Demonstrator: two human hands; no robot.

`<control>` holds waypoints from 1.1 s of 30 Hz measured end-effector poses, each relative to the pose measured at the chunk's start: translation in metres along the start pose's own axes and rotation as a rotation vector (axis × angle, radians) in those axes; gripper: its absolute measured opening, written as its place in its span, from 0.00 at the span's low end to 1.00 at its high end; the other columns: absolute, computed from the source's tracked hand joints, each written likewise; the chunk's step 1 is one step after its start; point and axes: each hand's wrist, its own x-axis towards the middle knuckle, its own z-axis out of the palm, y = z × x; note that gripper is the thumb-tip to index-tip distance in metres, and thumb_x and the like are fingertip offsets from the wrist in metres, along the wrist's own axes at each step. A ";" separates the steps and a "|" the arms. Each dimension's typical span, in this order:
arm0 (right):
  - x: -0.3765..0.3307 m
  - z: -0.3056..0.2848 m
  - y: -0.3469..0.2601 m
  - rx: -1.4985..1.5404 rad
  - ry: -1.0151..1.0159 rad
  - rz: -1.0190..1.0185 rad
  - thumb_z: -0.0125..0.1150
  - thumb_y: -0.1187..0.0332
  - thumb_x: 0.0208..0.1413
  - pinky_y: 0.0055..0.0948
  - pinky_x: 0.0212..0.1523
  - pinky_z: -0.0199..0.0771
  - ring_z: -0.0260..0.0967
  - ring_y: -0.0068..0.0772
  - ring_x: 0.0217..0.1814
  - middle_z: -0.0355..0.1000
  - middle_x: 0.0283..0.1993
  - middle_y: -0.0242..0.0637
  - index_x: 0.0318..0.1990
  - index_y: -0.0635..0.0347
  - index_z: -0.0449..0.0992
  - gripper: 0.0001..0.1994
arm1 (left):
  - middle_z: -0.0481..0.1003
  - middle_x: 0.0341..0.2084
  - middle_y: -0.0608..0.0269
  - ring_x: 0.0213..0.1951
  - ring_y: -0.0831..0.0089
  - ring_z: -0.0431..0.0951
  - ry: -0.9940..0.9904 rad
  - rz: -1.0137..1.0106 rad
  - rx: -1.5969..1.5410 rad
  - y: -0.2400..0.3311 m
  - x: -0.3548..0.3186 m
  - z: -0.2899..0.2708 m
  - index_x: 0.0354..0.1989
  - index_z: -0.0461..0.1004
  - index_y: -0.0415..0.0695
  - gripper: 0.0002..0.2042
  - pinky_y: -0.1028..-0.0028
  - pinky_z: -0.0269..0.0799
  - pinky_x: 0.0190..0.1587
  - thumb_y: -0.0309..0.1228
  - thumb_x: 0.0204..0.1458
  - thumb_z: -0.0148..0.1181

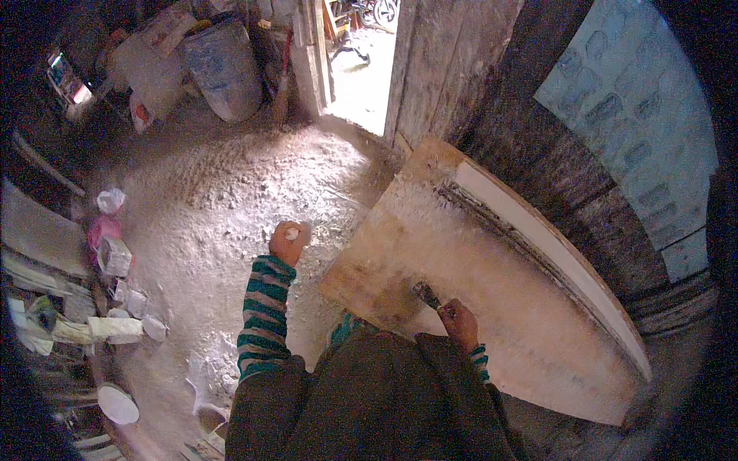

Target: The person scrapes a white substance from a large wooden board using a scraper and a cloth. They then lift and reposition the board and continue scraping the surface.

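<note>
My right hand (460,324) is closed round the handle of a scraper (427,294) with a wide, dark end. The scraper is over the dusty wooden tabletop (400,238), near its left side; I cannot tell whether its end touches the surface. Out to the left, past the table's edge and above the floor, my left hand (285,247) is closed in a fist. A small whitish bit (292,233) shows at its fingers, too blurred to name. Along the far right side of the table lies a long white strip (538,230) with a dark, crusted inner edge.
White debris covers the rough floor (223,184). A large grey-blue barrel (223,73) and a broom (283,84) stand near the bright doorway (361,77). White containers (115,256) and a round white disc (118,404) line the left. A pale blue panel (638,115) hangs at right.
</note>
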 end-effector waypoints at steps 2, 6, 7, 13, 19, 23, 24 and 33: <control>-0.003 0.003 0.001 -0.019 -0.008 0.017 0.60 0.55 0.53 0.42 0.32 0.70 0.73 0.49 0.33 0.74 0.30 0.44 0.36 0.56 0.72 0.14 | 0.75 0.30 0.67 0.35 0.75 0.75 -0.114 -0.428 -0.282 0.039 -0.003 -0.002 0.31 0.75 0.44 0.03 0.72 0.71 0.41 0.23 0.48 0.61; -0.002 0.003 -0.008 -0.030 -0.092 -0.036 0.56 0.53 0.54 0.46 0.38 0.72 0.73 0.53 0.38 0.75 0.35 0.47 0.42 0.58 0.74 0.17 | 0.75 0.30 0.66 0.36 0.74 0.75 0.029 -0.244 -0.319 0.066 -0.042 0.025 0.30 0.74 0.44 0.05 0.72 0.70 0.43 0.21 0.46 0.62; 0.007 0.008 -0.014 -0.016 -0.117 -0.088 0.55 0.52 0.55 0.48 0.41 0.73 0.73 0.55 0.40 0.75 0.37 0.48 0.44 0.59 0.74 0.20 | 0.74 0.30 0.66 0.36 0.74 0.74 0.079 -0.185 -0.276 0.073 -0.044 0.024 0.30 0.74 0.43 0.05 0.72 0.70 0.43 0.20 0.46 0.63; 0.074 0.056 -0.049 -0.075 -0.105 -0.348 0.56 0.57 0.55 0.45 0.37 0.70 0.72 0.51 0.39 0.73 0.35 0.49 0.34 0.59 0.71 0.13 | 0.74 0.29 0.64 0.35 0.73 0.74 0.180 -0.178 -0.154 0.066 -0.083 -0.004 0.29 0.74 0.42 0.06 0.73 0.69 0.43 0.19 0.44 0.63; 0.133 0.065 -0.132 -0.115 -0.084 -0.494 0.55 0.56 0.55 0.48 0.36 0.70 0.71 0.53 0.37 0.72 0.32 0.46 0.34 0.59 0.71 0.14 | 0.74 0.31 0.63 0.37 0.72 0.74 0.213 -0.354 -0.300 0.040 -0.108 -0.030 0.30 0.75 0.42 0.06 0.72 0.69 0.43 0.19 0.43 0.63; 0.126 0.044 -0.129 -0.153 -0.110 -0.458 0.56 0.55 0.54 0.47 0.35 0.71 0.71 0.52 0.36 0.73 0.32 0.44 0.33 0.58 0.72 0.15 | 0.74 0.31 0.63 0.36 0.72 0.74 0.213 -0.351 -0.257 0.040 -0.117 -0.019 0.29 0.75 0.42 0.05 0.72 0.69 0.43 0.20 0.43 0.64; 0.115 0.029 -0.124 -0.184 -0.152 -0.422 0.56 0.54 0.54 0.47 0.35 0.71 0.71 0.52 0.36 0.73 0.32 0.44 0.33 0.58 0.73 0.15 | 0.74 0.31 0.63 0.36 0.72 0.74 0.199 -0.350 -0.244 0.045 -0.119 -0.015 0.29 0.76 0.42 0.05 0.72 0.69 0.43 0.20 0.43 0.63; 0.068 0.039 -0.051 -0.132 -0.190 -0.360 0.56 0.55 0.55 0.47 0.37 0.70 0.71 0.53 0.38 0.72 0.33 0.48 0.34 0.59 0.72 0.15 | 0.73 0.28 0.63 0.33 0.73 0.74 0.131 -0.276 -0.176 0.080 -0.126 -0.004 0.29 0.76 0.42 0.04 0.74 0.69 0.39 0.22 0.44 0.64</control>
